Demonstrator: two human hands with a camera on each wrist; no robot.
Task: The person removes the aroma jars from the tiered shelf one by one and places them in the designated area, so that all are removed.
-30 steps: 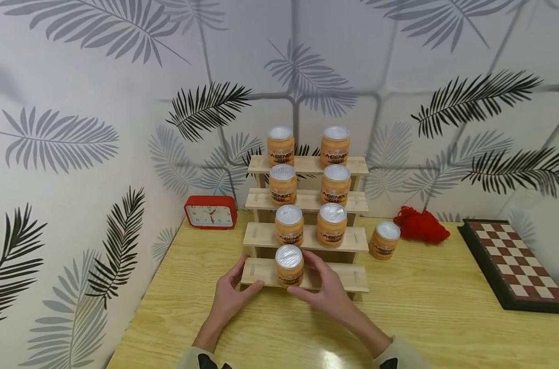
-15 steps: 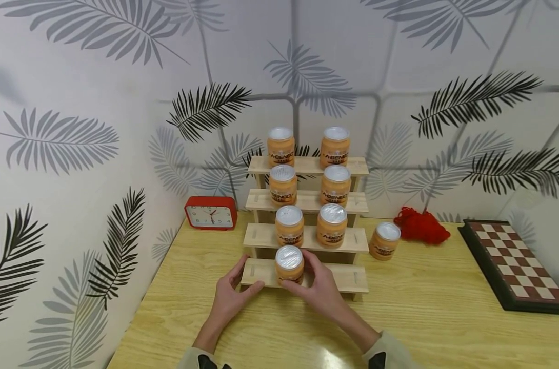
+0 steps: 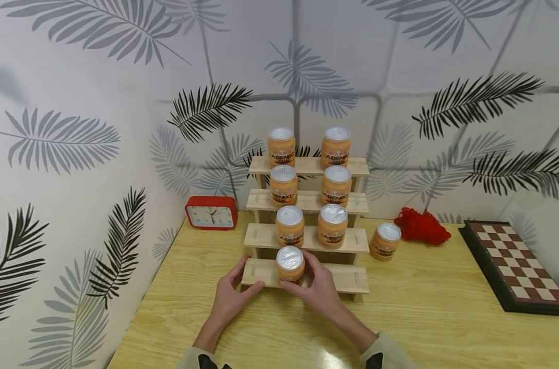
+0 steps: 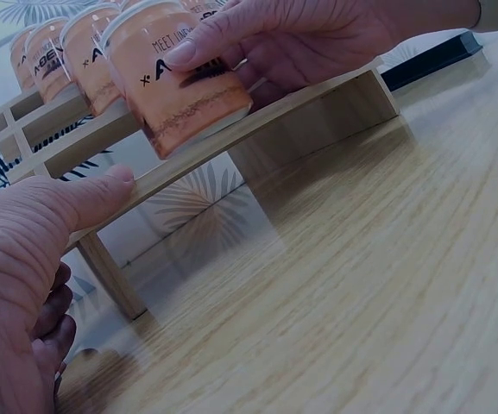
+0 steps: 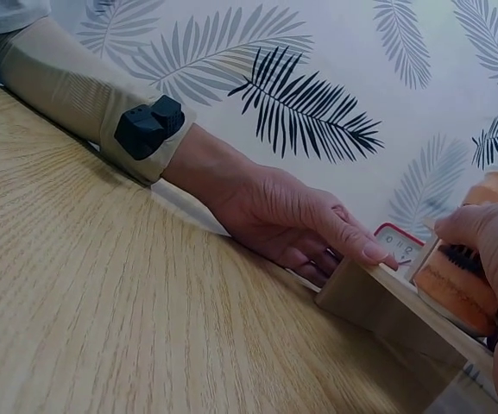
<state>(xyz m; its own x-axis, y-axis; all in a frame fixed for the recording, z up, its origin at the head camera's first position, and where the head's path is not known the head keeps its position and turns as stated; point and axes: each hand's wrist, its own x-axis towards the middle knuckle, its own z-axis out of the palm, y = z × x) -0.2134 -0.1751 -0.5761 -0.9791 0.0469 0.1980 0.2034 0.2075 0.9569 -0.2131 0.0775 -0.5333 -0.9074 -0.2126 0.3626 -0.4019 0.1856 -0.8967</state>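
Observation:
My right hand (image 3: 317, 289) holds an orange jar (image 3: 290, 265) with a silver lid. The jar stands on the lowest step of a stepped wooden display rack (image 3: 344, 277). In the left wrist view the right thumb (image 4: 182, 57) lies across the jar's label, with the fingers behind it. My left hand (image 3: 231, 294) grips the left end of that lowest step. Its thumb (image 4: 115, 190) rests on top of the board and the other fingers are curled lower down, partly hidden. Similar jars (image 3: 290, 227) stand in pairs on the three upper steps.
Another orange jar (image 3: 385, 242) stands on the table right of the rack. Behind it lies a heap of red yarn (image 3: 421, 226). A checkered board (image 3: 515, 261) is farther right. Left of the rack is a red clock (image 3: 211, 212). A patterned wall rises behind.
My right thumb has moved left and up onto the front of the jar on the lowest step, closing round it. The left hand and the other jars stay where they were.

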